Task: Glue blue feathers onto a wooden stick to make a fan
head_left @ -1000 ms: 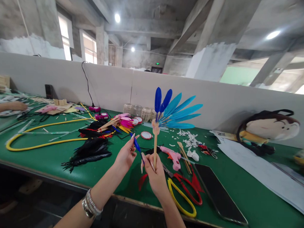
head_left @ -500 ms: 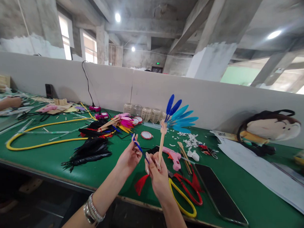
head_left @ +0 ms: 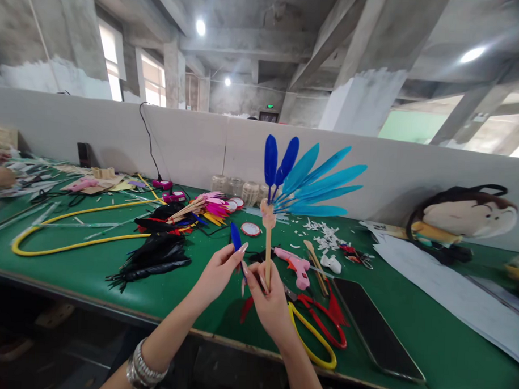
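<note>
My right hand (head_left: 269,297) is closed around the thin wooden handle of a feather fan (head_left: 268,240), held upright. Two dark blue feathers and several light blue ones spread from its head, mostly to the right. In my left hand (head_left: 220,272) a loose dark blue feather (head_left: 235,237) is pinched between thumb and fingers. The feather's lower end lies close to my right fingertips; whether they also grip it I cannot tell. Behind my right hand lies a pink glue gun (head_left: 297,268). Scissors with red and yellow handles (head_left: 310,338) rest beside my right wrist.
A dark phone (head_left: 376,329) lies on the green table at right, near white paper (head_left: 435,291). Black feathers (head_left: 155,262), pink-tipped sticks (head_left: 195,208) and a yellow tube (head_left: 70,252) are to the left. Glass jars (head_left: 250,193) stand behind. Another person's hand (head_left: 0,177) shows far left.
The fan has shifted left and turned its feathers more toward me. My left hand has moved slightly left and down, with the blue feather now more upright. The other person's hand has moved left.
</note>
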The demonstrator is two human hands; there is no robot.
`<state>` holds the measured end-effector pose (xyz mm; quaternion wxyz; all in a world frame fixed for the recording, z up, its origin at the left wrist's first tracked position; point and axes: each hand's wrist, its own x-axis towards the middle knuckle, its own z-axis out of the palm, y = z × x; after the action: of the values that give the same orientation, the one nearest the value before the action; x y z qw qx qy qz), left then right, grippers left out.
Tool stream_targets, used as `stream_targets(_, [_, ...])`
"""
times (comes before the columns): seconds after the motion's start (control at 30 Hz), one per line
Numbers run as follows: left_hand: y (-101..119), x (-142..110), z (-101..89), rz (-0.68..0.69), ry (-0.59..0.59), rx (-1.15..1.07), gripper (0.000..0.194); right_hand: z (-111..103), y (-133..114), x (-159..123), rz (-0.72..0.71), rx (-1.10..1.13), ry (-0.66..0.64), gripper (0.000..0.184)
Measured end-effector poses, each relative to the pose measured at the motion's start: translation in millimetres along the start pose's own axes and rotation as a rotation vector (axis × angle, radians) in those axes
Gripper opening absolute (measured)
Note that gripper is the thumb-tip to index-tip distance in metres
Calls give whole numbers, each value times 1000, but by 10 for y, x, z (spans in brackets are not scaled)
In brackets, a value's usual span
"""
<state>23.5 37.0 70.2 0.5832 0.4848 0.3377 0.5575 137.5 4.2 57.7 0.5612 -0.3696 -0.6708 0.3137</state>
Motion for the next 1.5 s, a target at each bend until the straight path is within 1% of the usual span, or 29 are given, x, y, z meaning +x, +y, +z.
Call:
stream_targets(0.17, [34, -56, 8, -75, 50, -105, 41, 9, 27, 2, 21, 157, 9, 22])
stream_targets(0.3, [25, -84, 33, -45, 82, -152, 38, 17, 32, 2, 42, 236, 22, 24])
stream_targets(0.53, [-11, -81, 66, 4, 187, -224, 41, 24, 43, 11, 39, 249, 41, 24])
stream_targets(0.77, [-7, -98, 71, 21, 224, -214, 42, 17, 35, 6, 45, 229, 24, 25])
stream_targets(0.9, [-6, -85, 25, 38, 238, -193, 39, 20, 43, 5, 52, 208, 17, 24])
stream_targets(0.97, [7, -64, -32, 55, 289, -208, 37, 2, 45, 13, 57, 218, 21, 25])
stream_targets(1.07, [56, -42, -135, 121, 359, -195, 33, -36, 55, 30, 58, 296, 41, 27])
stream_targets(1.17, [106, -58, -194, 168, 315, -120, 29, -37, 79, 40, 81, 333, 49, 28])
stream_targets(1.27, [108, -89, -179, 193, 231, -52, 28, 10, 98, 32, 139, 268, 28, 28])
stream_targets(1.4, [52, -102, -101, 142, 124, -26, 29, 70, 69, 9, 175, 149, -26, 24])
stream_targets(1.5, [7, -87, -59, 91, 65, -41, 30, 70, 20, 4, 172, 127, -40, 23])
